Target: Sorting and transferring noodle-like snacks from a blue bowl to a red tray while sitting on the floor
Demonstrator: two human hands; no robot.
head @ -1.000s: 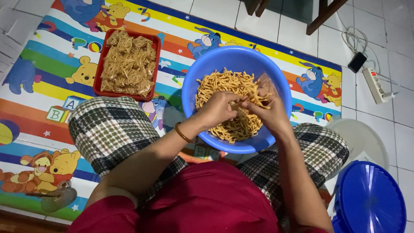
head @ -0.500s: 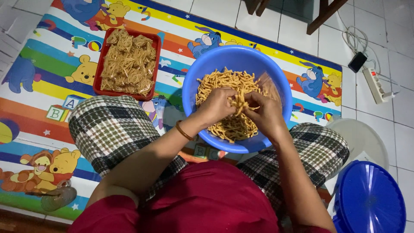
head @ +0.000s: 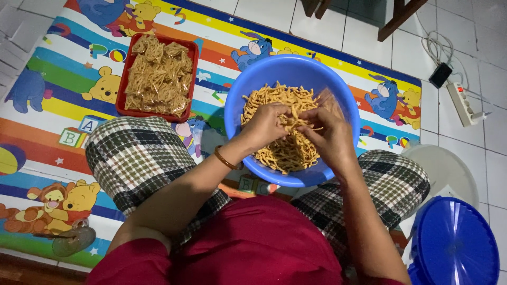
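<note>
Snack sticks (head: 282, 153), thin and orange-yellow, lie heaped in the blue plastic basin (head: 237, 100) that rests on the floor mat between my knees. Both my hands are down in that basin, over the middle of the heap. My left hand (head: 266, 125) has its fingers curled, its grip clenched on a small bunch of the sticks, and a gold-coloured bangle (head: 224, 158) sits on that wrist. My right hand (head: 330, 138) is just beside it, the two nearly touching at the fingertips, and its grip is pinched on some of the same sticks. A clear plastic bag seems to hang at my right fingers near the far rim, though it is too blurred for me to be sure. To my left, beyond my knee, a red rectangular tray (head: 122, 105) holds a pile of small clear packets filled with the same snack (head: 158, 76). My legs are crossed in checked cloth (head: 137, 158), on a colourful cartoon play mat (head: 47, 100). At my right side lie a round blue lid (head: 454, 243) and a white lid (head: 443, 169), and farther off on the white tiles sits a power strip (head: 465, 103) with its cable.
</note>
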